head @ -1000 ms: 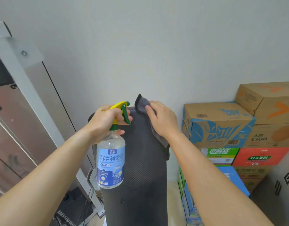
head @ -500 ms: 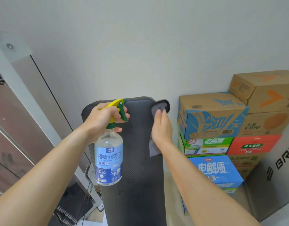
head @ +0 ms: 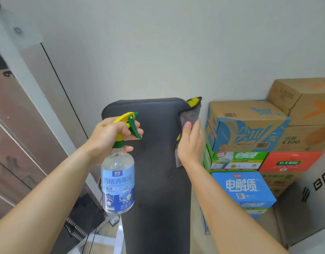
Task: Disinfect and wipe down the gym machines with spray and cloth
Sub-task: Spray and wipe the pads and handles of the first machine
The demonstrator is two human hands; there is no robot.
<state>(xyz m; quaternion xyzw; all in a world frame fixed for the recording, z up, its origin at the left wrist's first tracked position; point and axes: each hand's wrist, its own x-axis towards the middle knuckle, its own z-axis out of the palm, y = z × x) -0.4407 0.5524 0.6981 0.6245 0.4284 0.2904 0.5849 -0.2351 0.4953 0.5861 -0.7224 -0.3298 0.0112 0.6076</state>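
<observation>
Spray bottle (head: 118, 180) is gripped at the neck by left hand (head: 110, 136), one finger laid on the green trigger, held as before over the pad's left side. Grey cloth (head: 191, 114) is pressed by right hand (head: 190, 143), fingers straight, onto the right edge of black pad (head: 158, 171). Since half a second ago it has been shifted round the side, yellow underside now exposed. White machine frame (head: 29, 79) is seen left. Cardboard boxes (head: 246, 125) are stacked right, against pale wall (head: 158, 52).
</observation>
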